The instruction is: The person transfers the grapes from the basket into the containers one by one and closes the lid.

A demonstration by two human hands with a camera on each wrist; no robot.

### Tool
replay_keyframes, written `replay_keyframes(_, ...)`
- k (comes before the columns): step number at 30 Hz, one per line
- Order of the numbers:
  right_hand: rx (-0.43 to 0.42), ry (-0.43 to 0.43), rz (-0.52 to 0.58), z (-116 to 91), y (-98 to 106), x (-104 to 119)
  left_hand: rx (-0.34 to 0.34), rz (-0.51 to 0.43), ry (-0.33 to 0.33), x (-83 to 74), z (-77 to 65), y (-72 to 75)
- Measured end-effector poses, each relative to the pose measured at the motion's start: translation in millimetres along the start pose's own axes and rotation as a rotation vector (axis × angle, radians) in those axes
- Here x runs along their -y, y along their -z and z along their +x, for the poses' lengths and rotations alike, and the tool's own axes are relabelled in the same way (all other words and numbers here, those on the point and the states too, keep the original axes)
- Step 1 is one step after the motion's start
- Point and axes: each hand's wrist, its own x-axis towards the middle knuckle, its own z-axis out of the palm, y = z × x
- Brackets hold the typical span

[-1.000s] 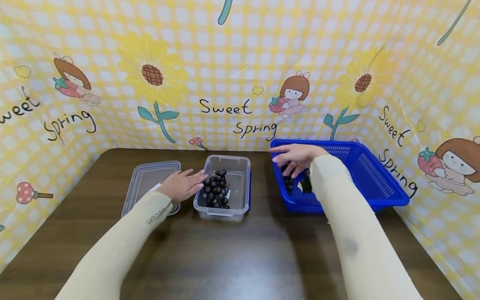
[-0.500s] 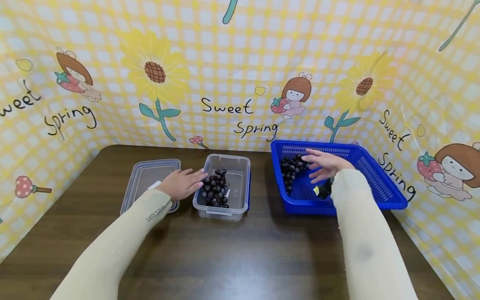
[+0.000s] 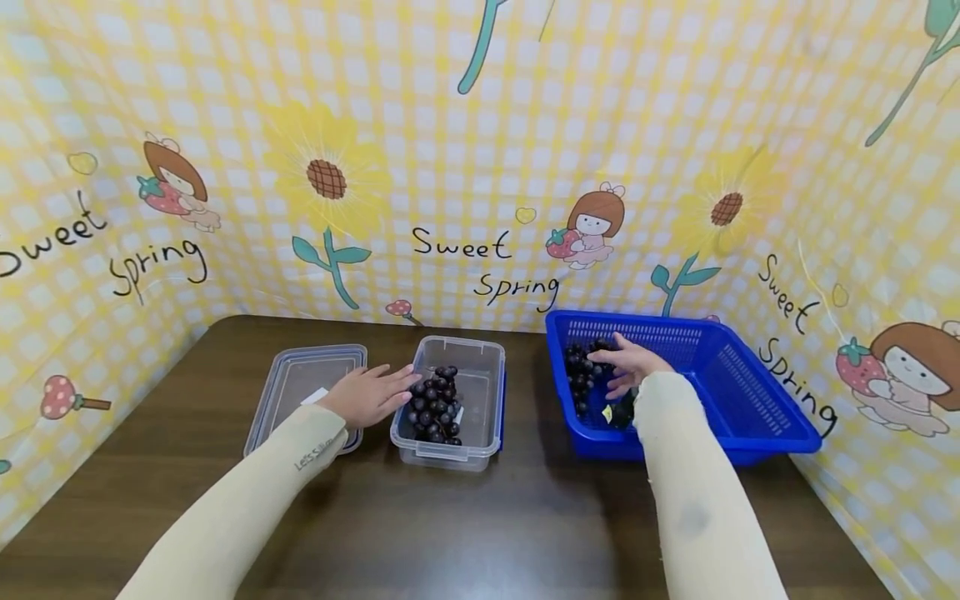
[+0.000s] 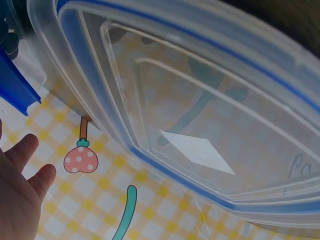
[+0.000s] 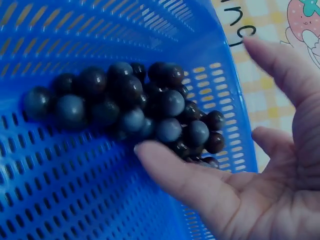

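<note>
Grapes (image 3: 577, 381) lie bunched along the left side of the blue basket (image 3: 783, 427). Right hand (image 3: 633, 364) above them, fingers and thumb spread; contact unclear. Second bunch (image 3: 435, 406) inside clear container (image 3: 442, 452). Left hand (image 3: 369, 394) spread at its left rim, touch uncertain; lid (image 3: 288, 390) beside, on counter (image 3: 465, 533).

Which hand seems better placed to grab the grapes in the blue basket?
Probably the right hand: it hangs over the blue basket, near those grapes. The left hand is by the clear container.
</note>
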Motion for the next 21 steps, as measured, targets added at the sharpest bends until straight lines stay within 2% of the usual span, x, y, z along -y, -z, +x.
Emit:
replay_keyframes(6, -0.017, -0.005, -0.057, 9, -15, -7, -0.003, -0.007, 0.006, -2.5, -4.6, -0.7)
replay_keyframes(13, -0.001, -0.007, -0.213, 18, -19, -5, 0.019, -0.021, 0.014, -1.9, -3.9, -5.9)
replay_keyframes(19, -0.02, -0.006, -0.294, 28, -22, -5, 0.009, -0.008, 0.008, -1.2, -3.2, -1.2)
replay_keyframes(21, -0.04, 0.0, -0.354, 32, -25, -7, 0.014, -0.005, 0.006, -2.1, -3.8, -0.3)
